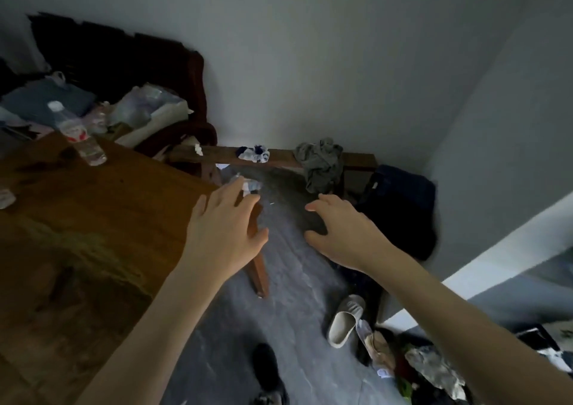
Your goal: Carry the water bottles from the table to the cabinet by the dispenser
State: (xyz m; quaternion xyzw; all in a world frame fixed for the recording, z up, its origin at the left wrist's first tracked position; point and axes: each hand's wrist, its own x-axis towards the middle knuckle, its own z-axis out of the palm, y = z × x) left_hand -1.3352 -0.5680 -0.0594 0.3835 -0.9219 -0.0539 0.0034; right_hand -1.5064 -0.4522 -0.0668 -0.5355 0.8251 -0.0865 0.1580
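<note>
- The worktop (93, 218) is brown wood with a smooth, faintly glossy top that carries dull, smeared patches.
- The water bottle (79, 134) on it is clear, shiny plastic with a white cap and a glossy printed label.
- The bench (279, 156) by the wall is dark, matt wood.
- The grey garment (321, 162) crumpled on it is soft, matt cloth.
- The floor (294, 280) is grey, matt and slightly rough.
- The slipper (344, 322) is beige with a matt finish.

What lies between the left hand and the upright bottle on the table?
In the head view, only bare wooden tabletop lies between the left hand and the upright bottle. A blurred, crumpled bottle lies beyond the fingertips.
</note>
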